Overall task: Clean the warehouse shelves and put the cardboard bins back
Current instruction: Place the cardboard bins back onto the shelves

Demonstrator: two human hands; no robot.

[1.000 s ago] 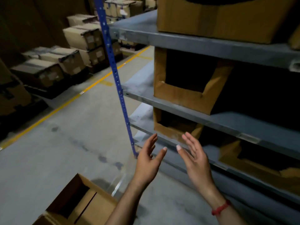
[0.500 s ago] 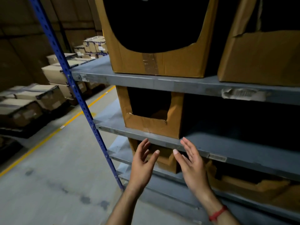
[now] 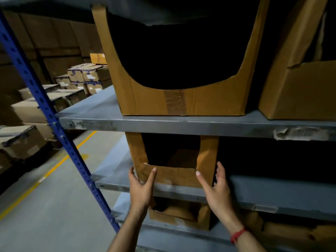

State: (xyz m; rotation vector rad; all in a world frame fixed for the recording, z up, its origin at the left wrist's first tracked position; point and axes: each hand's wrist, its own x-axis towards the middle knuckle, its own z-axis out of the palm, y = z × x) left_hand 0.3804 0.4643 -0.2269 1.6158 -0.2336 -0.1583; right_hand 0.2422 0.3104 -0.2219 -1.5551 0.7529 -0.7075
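Observation:
A brown cardboard bin (image 3: 174, 176) with a cut-out front stands on the middle grey shelf (image 3: 272, 190). My left hand (image 3: 141, 190) is at its lower left corner, thumb on the front face and fingers along the left side. My right hand (image 3: 216, 190) is at its lower right corner, thumb on the front and fingers spread by the right side. Neither hand curls round the bin. A larger bin (image 3: 181, 100) with a taped front stands on the upper shelf (image 3: 181, 125), and another bin (image 3: 180, 217) sits on the shelf below.
A blue perforated upright (image 3: 54, 128) frames the rack on the left. A second large bin (image 3: 300, 91) stands at the upper right. Stacked cardboard boxes (image 3: 31, 113) line the far side of a grey aisle floor with a yellow line (image 3: 47, 173).
Both hands have risen and spread apart, from the shelf's front edge to the two lower corners of the middle bin. The view has tilted up and moved closer to the rack.

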